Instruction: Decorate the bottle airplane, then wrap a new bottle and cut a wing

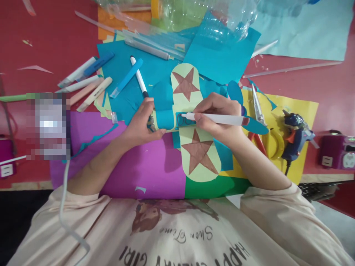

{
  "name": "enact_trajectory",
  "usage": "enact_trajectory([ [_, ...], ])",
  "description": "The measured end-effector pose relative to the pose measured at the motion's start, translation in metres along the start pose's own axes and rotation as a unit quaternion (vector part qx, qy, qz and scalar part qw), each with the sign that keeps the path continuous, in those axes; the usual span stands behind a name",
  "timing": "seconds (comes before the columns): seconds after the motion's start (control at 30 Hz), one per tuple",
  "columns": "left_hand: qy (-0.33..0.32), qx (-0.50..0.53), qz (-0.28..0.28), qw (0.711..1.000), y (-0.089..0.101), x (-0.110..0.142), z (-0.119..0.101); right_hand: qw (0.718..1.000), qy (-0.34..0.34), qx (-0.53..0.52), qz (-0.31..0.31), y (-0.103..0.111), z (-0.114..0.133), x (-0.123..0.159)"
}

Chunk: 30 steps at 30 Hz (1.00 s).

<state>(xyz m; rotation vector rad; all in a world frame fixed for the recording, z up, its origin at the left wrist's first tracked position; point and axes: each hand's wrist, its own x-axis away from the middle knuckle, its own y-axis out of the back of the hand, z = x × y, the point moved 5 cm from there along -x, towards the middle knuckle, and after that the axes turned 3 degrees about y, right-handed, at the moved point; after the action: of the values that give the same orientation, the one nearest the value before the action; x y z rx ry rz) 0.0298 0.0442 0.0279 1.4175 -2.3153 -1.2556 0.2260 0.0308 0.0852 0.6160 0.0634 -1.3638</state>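
A paper model airplane (164, 119) lies crosswise before me, with a blue body and blue oval tail pieces (256, 125). Its pale green wing (191, 101) bears a brown star at each end. My left hand (142, 120) grips the body's left end between thumb and fingers. In my right hand (220, 111) is a white marker (219, 118), pinched near its front, its tip on the blue strip between the stars. Dark rounded outlines (183, 119) are drawn there, partly covered by the marker and fingers. A black-and-white marker (139, 77) lies just beyond my left hand.
Several markers (85, 83) lie at the left near a blurred-out device (51, 127). On yellow paper (302, 107) at the right are scissors (257, 105), a tape roll (276, 144) and a glue gun (295, 135). Clear plastic bottles (205, 18) stand at the back. Purple paper (144, 162) lies in front.
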Motion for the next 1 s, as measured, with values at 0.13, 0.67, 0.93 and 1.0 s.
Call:
enact_trajectory([
  [0.13, 0.015, 0.001, -0.001, 1.0, -0.002, 0.0, 0.004, 1.0, -0.008, 0.012, 0.007, -0.001, -0.001, 0.0],
  [0.67, 0.017, 0.016, 0.017, 1.0, -0.002, -0.001, 0.003, 1.0, -0.009, -0.003, 0.027, 0.0, 0.001, -0.002],
  [0.93, 0.06, 0.045, 0.028, 0.997, -0.003, -0.001, 0.01, 0.997, -0.007, 0.002, 0.076, -0.002, 0.001, -0.002],
  [1.0, 0.066, 0.049, 0.026, 0.996, -0.003, -0.001, 0.011, 0.996, -0.009, 0.007, 0.083, -0.002, 0.002, -0.002],
])
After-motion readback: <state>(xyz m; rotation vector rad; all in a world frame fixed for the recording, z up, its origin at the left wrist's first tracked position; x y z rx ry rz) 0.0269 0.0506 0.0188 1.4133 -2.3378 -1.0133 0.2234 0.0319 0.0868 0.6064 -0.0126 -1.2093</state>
